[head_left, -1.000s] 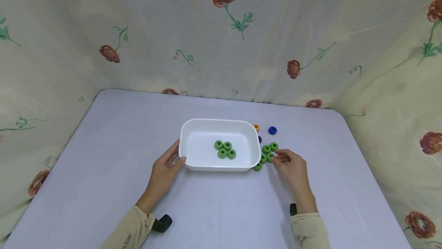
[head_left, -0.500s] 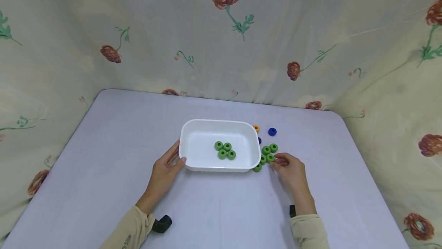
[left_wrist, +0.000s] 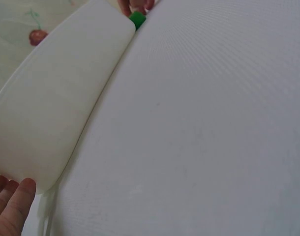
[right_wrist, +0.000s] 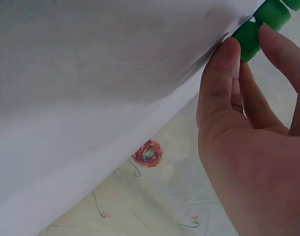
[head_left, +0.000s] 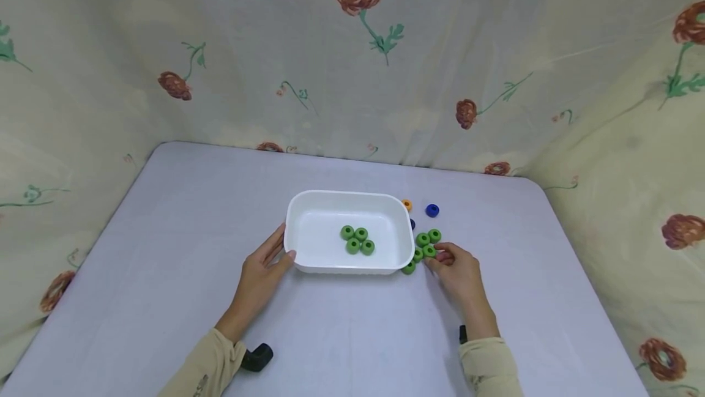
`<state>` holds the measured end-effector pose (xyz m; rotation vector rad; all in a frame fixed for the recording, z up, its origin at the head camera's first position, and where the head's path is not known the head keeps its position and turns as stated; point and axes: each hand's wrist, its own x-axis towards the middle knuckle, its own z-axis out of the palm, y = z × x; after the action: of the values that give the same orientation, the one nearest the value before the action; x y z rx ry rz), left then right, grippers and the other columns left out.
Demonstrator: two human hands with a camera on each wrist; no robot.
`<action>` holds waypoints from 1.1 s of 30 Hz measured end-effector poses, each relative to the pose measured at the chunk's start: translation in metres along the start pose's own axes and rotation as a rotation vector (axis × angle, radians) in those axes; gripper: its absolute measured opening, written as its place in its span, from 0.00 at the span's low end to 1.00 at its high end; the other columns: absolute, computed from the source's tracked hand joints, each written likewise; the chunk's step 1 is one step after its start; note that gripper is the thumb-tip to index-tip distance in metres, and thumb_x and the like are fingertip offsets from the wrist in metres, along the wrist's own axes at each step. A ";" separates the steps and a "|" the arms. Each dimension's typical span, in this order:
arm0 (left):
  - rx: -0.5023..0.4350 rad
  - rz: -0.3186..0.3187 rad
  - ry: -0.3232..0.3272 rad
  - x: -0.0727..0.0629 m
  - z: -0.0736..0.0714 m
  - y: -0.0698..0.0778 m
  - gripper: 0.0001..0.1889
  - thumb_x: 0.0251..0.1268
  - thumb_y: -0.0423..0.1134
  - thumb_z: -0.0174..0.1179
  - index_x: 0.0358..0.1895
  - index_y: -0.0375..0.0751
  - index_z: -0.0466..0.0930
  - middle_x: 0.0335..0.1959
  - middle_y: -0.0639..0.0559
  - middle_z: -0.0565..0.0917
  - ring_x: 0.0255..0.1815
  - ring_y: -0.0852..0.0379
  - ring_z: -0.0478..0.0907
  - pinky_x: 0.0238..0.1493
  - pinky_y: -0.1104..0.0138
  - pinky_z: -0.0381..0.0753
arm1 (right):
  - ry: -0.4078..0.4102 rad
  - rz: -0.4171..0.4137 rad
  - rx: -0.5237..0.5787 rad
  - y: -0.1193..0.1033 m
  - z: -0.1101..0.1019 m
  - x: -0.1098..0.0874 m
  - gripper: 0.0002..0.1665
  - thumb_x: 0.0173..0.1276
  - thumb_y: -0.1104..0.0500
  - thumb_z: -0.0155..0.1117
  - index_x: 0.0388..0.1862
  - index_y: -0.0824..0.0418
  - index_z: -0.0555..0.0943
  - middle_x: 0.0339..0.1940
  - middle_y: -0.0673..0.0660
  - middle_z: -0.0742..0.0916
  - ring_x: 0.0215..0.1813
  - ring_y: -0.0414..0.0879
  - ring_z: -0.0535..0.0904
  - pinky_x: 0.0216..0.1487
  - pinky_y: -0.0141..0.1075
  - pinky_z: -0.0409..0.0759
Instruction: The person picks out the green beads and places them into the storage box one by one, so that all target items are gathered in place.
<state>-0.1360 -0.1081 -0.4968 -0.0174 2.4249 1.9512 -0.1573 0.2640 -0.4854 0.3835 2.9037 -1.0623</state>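
Shifted slightly toward the person and to the left since a second ago, the right hand (head_left: 458, 271) now has a green bead (head_left: 429, 252) between thumb and fingers, a pinch the right wrist view confirms. That bead sits on the table (head_left: 347, 336) among other green beads (head_left: 422, 239) beside the right end of the white tray (head_left: 347, 271), so the grip looks set but no transfer has begun. Left hand (head_left: 261, 278) touches the tray's left end, fingers fairly straight; four beads (head_left: 353, 246) lie inside, unchanged. Beyond the cluster rests a blue bead (head_left: 432, 210).
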 end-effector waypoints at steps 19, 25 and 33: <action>-0.012 0.017 -0.008 0.000 -0.002 -0.003 0.33 0.73 0.41 0.60 0.78 0.51 0.60 0.79 0.51 0.65 0.78 0.52 0.65 0.70 0.61 0.74 | -0.007 0.058 0.001 -0.006 0.004 0.000 0.21 0.67 0.55 0.71 0.53 0.66 0.81 0.43 0.60 0.85 0.45 0.49 0.79 0.44 0.34 0.79; -0.014 0.022 -0.007 -0.001 -0.003 -0.003 0.33 0.73 0.42 0.60 0.78 0.51 0.60 0.78 0.51 0.65 0.78 0.51 0.65 0.70 0.60 0.74 | -0.007 0.061 -0.002 -0.005 0.004 0.000 0.22 0.67 0.53 0.71 0.53 0.66 0.81 0.44 0.60 0.86 0.46 0.49 0.80 0.46 0.35 0.81; -0.030 0.017 -0.019 0.000 -0.003 0.000 0.33 0.73 0.42 0.61 0.78 0.52 0.60 0.78 0.53 0.65 0.78 0.52 0.65 0.71 0.60 0.74 | 0.017 0.050 0.015 -0.003 -0.004 -0.002 0.23 0.68 0.52 0.70 0.54 0.65 0.82 0.44 0.61 0.87 0.47 0.51 0.82 0.45 0.33 0.80</action>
<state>-0.1362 -0.1107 -0.4965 0.0210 2.3920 1.9858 -0.1559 0.2635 -0.4803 0.4652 2.8858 -1.0790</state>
